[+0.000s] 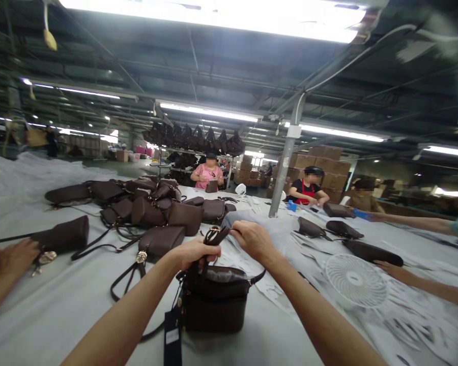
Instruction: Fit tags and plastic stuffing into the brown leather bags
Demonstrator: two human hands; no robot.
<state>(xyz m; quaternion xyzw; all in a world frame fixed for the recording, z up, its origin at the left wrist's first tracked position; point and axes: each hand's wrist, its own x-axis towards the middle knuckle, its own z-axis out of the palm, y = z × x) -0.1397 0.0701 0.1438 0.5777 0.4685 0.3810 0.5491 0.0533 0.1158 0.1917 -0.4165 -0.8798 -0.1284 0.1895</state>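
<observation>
A dark brown handbag (216, 307) stands upright on the white-covered table in front of me, with pale wrapping showing at its open top. Its shoulder strap (217, 235), fitted with a gold buckle, is raised above the bag. My left hand (198, 252) is closed around the strap below the buckle. Just right of it, my right hand (254, 241) pinches the strap's end. A black hang tag (172, 338) dangles at the bag's left side. Another brown bag (162, 241) with a round gold charm lies behind my left forearm.
Many brown bags (148, 211) are heaped at the back left. A white fan (355, 279) and paper strips lie to the right. A metal post (286, 168) rises from the table. Co-workers' hands (17, 259) reach in from both sides; others work across the table.
</observation>
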